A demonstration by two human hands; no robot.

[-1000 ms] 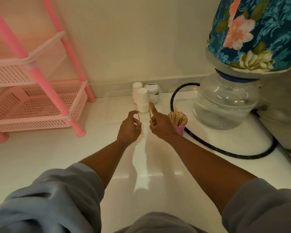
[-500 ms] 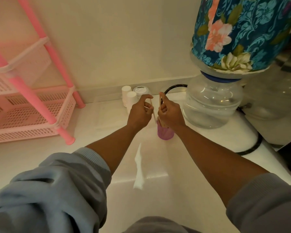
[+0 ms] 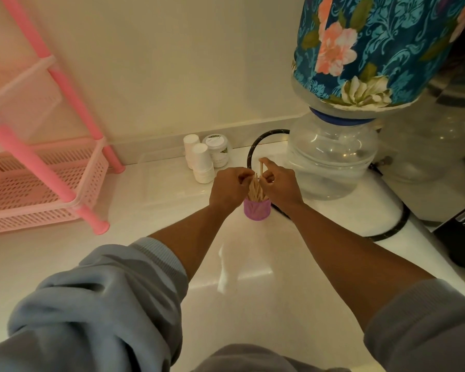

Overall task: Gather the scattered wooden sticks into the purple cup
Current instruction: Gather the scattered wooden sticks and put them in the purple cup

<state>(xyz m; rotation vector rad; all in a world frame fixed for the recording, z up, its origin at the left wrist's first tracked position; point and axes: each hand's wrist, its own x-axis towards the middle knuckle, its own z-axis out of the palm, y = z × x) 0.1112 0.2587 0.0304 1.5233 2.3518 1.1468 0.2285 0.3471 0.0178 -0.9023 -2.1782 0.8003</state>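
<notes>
White, glossy counter fills the frame, with a pink rack point(image 3: 38, 183) at the left and a clear water jug point(image 3: 330, 157) at the upper right. Near the middle stands the purple cup point(image 3: 256, 208), full of wooden sticks point(image 3: 255, 190) that stand upright. Both hands meet just above it. The right hand point(image 3: 278, 183) pinches one stick point(image 3: 260, 165) near its top end; the left hand point(image 3: 228, 187) has its fingers curled at the bundle — whether it holds a stick, I cannot tell. I judge the sticks light, stiff and thin, easy to snap — best pinched gently near one end and lowered straight down.
</notes>
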